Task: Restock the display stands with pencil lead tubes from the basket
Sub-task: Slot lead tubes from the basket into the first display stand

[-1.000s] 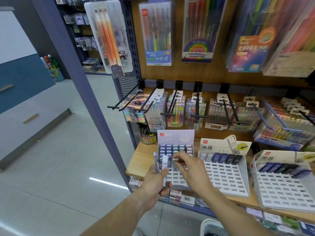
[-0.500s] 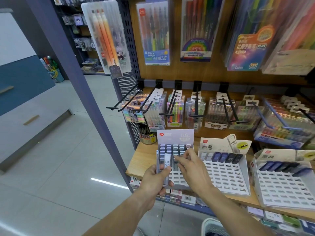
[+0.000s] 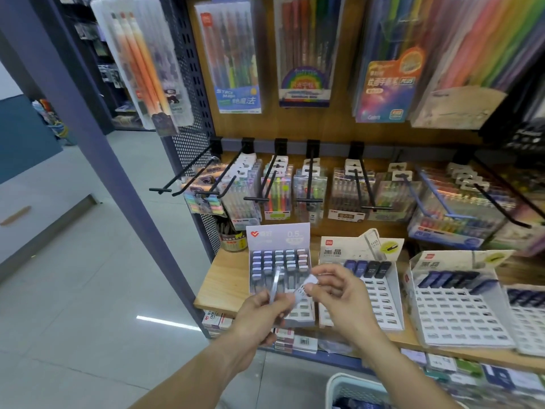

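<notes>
— Which step is the person working on?

— They're feeding the left-hand white cardboard display stand with the grey header card. The left hand is gripping a small bunch of clear flat pencil lead tubes, and the right hand is pinching one white-labelled lead tube just in front of the stand.

— How full is it?

— The back rows are looking filled, the front slots open.

— And next?

— I'd say it's calling for tipping that tube upright and slipping it into a free slot. The pale mesh plastic basket is sitting below, by the wooden shelf.
</notes>
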Motion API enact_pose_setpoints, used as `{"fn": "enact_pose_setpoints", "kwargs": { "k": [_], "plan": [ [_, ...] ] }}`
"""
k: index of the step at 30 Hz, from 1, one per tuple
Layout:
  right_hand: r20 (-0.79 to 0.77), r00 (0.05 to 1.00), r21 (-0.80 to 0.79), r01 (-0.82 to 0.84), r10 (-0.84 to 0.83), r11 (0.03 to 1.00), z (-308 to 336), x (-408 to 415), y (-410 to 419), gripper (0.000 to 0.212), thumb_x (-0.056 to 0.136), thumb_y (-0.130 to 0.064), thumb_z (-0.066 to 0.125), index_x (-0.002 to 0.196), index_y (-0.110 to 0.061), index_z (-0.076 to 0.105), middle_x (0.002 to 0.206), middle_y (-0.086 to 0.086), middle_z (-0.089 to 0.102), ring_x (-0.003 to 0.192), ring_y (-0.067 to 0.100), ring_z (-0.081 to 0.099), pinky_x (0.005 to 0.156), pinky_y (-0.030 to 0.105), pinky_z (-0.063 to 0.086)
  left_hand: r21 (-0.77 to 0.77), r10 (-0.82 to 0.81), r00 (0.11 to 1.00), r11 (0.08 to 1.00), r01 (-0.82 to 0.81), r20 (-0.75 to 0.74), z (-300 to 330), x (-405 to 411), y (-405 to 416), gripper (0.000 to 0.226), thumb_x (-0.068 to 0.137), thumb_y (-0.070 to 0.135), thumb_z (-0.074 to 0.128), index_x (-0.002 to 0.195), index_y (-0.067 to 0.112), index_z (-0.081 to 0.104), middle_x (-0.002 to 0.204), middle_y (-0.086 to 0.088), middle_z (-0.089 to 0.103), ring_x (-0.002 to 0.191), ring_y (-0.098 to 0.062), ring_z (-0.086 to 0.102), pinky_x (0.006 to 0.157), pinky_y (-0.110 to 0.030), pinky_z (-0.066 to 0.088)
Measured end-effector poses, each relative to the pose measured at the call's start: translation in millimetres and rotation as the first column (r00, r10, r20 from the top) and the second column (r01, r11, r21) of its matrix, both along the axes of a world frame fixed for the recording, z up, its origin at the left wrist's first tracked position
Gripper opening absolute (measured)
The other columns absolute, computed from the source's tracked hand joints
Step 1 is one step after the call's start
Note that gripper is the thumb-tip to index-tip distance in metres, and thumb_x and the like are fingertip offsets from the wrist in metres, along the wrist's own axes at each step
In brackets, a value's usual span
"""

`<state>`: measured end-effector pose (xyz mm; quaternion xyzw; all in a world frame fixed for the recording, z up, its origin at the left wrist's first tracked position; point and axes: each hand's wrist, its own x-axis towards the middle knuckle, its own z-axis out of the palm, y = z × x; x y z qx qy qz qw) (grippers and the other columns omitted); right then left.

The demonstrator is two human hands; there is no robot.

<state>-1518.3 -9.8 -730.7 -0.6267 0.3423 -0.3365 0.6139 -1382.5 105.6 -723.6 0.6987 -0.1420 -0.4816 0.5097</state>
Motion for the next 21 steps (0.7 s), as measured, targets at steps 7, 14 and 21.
{"fn": "enact_pose_setpoints", "kwargs": {
  "k": [7,14,21],
  "plan": [
    [-0.054,0.935,-0.207,0.334,-0.351,0.92,-18.2,-38.0,-45.1,0.022,0.085,-0.007,0.079,0.095,-0.022,0.066,0.085,-0.007,0.07,0.08,0.006,0.067,0.081,0.029,0.057,0.1,-0.013,0.996,0.995,0.022,-0.093,-7.3,-14.8,-23.1,0.02,0.095,0.024,0.062,0.106,0.01,0.071,0.086,-0.004,0.063,0.058,-0.015,0.051,0.048,-0.026,0.032],
    [-0.334,0.9,-0.537,0.062,-0.28,0.841,-40.7,-19.6,-75.6,0.018,0.092,-0.014,0.07,0.098,-0.027,0.06,0.091,-0.016,0.069,0.084,-0.004,0.065,0.079,0.017,0.055,0.084,0.096,0.981,0.993,-0.083,-0.171,-9.0,-22.2,-42.1,0.032,0.098,0.015,0.047,0.095,0.005,0.077,0.073,-0.005,0.053,0.049,-0.017,0.046,0.047,-0.027,0.034],
    [-0.488,0.845,-0.613,-0.153,-0.219,0.775,-58.1,-9.6,-83.6,0.017,0.095,-0.014,0.066,0.101,-0.029,0.06,0.097,-0.013,0.07,0.087,0.004,0.066,0.079,0.024,0.056,0.064,0.094,0.992,0.994,-0.088,-0.086,-5.6,-22.8,-45.3,0.028,0.102,0.013,0.046,0.102,0.007,0.073,0.072,-0.004,0.053,0.053,-0.017,0.048,0.044,-0.028,0.038]
  ]
}}
